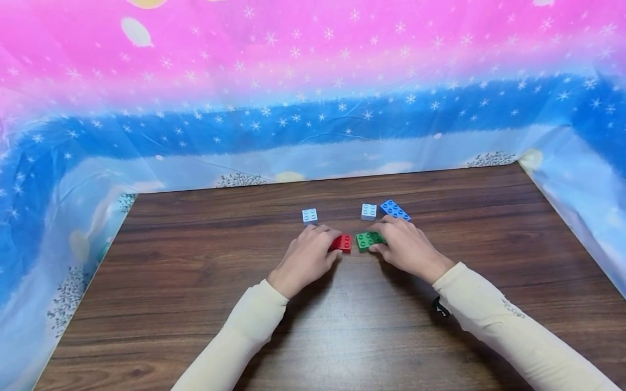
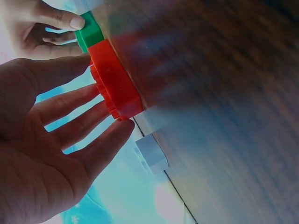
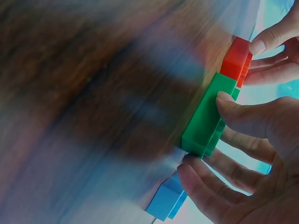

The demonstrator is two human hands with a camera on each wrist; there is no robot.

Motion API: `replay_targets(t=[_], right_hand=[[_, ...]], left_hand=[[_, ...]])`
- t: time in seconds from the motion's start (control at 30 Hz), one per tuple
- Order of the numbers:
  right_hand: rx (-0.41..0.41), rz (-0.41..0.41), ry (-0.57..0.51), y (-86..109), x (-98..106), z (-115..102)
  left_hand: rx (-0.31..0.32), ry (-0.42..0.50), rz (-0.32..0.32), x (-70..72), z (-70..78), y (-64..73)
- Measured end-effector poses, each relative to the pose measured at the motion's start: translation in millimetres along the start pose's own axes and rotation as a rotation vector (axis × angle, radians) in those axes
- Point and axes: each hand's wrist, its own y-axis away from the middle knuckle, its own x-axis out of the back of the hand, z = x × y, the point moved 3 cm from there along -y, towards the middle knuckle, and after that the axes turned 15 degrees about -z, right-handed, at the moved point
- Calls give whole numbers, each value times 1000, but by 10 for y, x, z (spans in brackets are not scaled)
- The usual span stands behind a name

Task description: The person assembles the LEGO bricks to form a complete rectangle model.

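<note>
Head view: left hand (image 1: 305, 252) just left of frame centre, thumb on the near side of the red block (image 1: 345, 243), fingers over the far side, so it's pinching it. Right hand (image 1: 408, 247) right of centre, same kind of grip on the green block (image 1: 363, 241), thumb near, fingers far. Both blocks sit mid-frame on the brown wooden table (image 1: 171, 271), studs up, ends facing each other, narrow gap between.

Left wrist view: red block upper middle, thumb at its upper end, another fingertip at its lower end, remaining fingers spread behind. Green block past it, toward the upper left, other hand's thumb on it.

Right wrist view: green block right of centre, thumb on its side, fingers bent behind it. Red block beyond, upper right. Blue block (image 1: 395, 210) bottom middle, near the fingertips; can't tell if they touch.

Other blocks, head view: one white block (image 1: 310, 215) above the left hand, another white block (image 1: 369, 210) above the green one, just beside the blue block, which lies slanted. Pink-and-blue snowflake cloth (image 1: 293, 81) across the top and down both sides. Pale sleeves (image 1: 504, 320) come in from the bottom edge and lower right.
</note>
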Motion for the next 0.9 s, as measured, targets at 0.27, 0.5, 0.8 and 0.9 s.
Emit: replay_targets(t=[0.27, 0.5, 0.8, 0.9], right_hand=[[-18, -12, -42, 5, -5, -20], [-22, -18, -52, -9, -6, -26], [-19, -15, -70, -21, -6, -34], [-17, -15, -74, -25, -5, -38]], left_hand=[[-5, 9, 9, -5, -6, -28], [-2, 36, 21, -16, -20, -49], [2, 40, 22, -10, -10, -62], [4, 36, 17, -8, -6, -66]])
